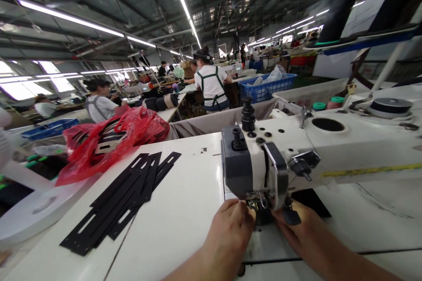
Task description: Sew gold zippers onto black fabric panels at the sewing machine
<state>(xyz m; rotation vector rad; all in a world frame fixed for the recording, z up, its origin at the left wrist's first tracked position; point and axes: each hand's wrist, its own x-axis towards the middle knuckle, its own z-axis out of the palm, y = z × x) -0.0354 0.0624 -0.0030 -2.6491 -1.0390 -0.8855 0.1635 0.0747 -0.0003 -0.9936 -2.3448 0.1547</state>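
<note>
A white sewing machine [329, 140] with a dark grey head cover stands over the white table. Close to its needle area, my left hand [232, 228] is closed with thumb and fingers pinched together; what lies between them is too small to make out. From the other side, my right hand [305, 228] reaches in below the machine head, its fingers curled inward and partly hidden by the metal parts. A flat black piece [311, 202] lies under the machine arm, just behind my right hand. Small dark metal parts crowd the gap between both hands.
Several black slotted strips [132, 197] lie overlapped on the table's left. Beyond them sits a red plastic bag [115, 136] of cut pieces. Black thread cones [339, 13] stand upper right. A blue basket [267, 88] and people [212, 81] are farther back.
</note>
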